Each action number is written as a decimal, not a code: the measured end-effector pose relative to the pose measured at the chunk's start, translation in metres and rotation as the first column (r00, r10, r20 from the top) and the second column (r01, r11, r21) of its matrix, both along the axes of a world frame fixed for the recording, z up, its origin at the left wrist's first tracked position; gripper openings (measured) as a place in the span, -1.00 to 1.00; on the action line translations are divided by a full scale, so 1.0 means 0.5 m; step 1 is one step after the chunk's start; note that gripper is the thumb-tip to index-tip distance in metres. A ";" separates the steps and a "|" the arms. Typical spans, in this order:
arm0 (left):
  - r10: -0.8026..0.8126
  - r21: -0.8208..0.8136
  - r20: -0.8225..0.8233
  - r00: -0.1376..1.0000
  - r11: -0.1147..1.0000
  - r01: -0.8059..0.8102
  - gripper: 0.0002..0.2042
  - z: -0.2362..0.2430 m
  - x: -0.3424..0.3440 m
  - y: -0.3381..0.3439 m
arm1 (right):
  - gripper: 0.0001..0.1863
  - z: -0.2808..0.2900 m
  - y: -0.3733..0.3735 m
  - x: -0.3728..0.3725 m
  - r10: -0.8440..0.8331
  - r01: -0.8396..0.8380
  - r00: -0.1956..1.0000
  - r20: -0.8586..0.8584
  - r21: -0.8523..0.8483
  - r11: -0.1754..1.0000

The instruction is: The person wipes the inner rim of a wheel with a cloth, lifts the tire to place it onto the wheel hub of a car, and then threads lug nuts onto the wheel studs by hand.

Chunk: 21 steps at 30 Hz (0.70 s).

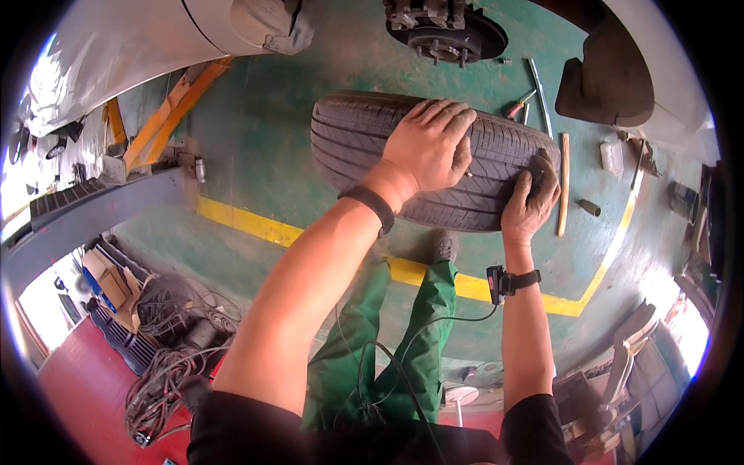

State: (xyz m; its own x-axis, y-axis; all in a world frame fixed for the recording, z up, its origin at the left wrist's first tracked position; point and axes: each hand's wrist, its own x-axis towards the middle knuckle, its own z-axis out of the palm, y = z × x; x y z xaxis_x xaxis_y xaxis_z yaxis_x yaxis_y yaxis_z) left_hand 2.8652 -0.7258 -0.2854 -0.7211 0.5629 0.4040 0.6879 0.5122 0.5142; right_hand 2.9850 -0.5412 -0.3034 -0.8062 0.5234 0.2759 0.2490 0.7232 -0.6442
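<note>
Bare forearms [279, 318] in black short sleeves [244, 422] reach forward to a black rubber tyre [490, 159] with grooved tread, under both hands, its long axis running crosswise. The left hand [426, 149] lies loosely curved over the tread near mid-length; the right hand [533, 201] cups the right end, thumb inward. Beyond the left fingertips sits a dark metal studded wheel hub [439, 46]; just right of the right hand, a slim pale wooden stick [564, 186].
</note>
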 end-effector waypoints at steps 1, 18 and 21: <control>-0.009 -0.004 0.005 1.000 1.000 0.009 -0.65 0.001 -0.001 -0.012 | -0.66 -0.001 -0.012 0.003 0.001 -0.001 1.000 0.002 0.007 1.000; -0.051 0.030 0.080 0.996 0.998 0.049 -0.61 -0.004 -0.008 -0.133 | -0.61 0.044 -0.137 -0.008 0.004 -0.009 0.998 0.055 0.090 0.996; -0.053 0.027 0.068 0.996 0.998 0.051 -0.61 -0.006 -0.007 -0.132 | -0.61 0.043 -0.133 -0.006 0.012 -0.016 0.999 0.044 0.080 0.997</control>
State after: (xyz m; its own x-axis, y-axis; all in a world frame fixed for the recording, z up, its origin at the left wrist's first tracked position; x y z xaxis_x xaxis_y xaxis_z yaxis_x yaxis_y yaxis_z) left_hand 2.8617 -0.7916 -0.2882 -0.7176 0.5907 0.3689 0.6758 0.4629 0.5736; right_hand 2.9818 -0.6078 -0.2821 -0.8255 0.4895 0.2808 0.2652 0.7758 -0.5726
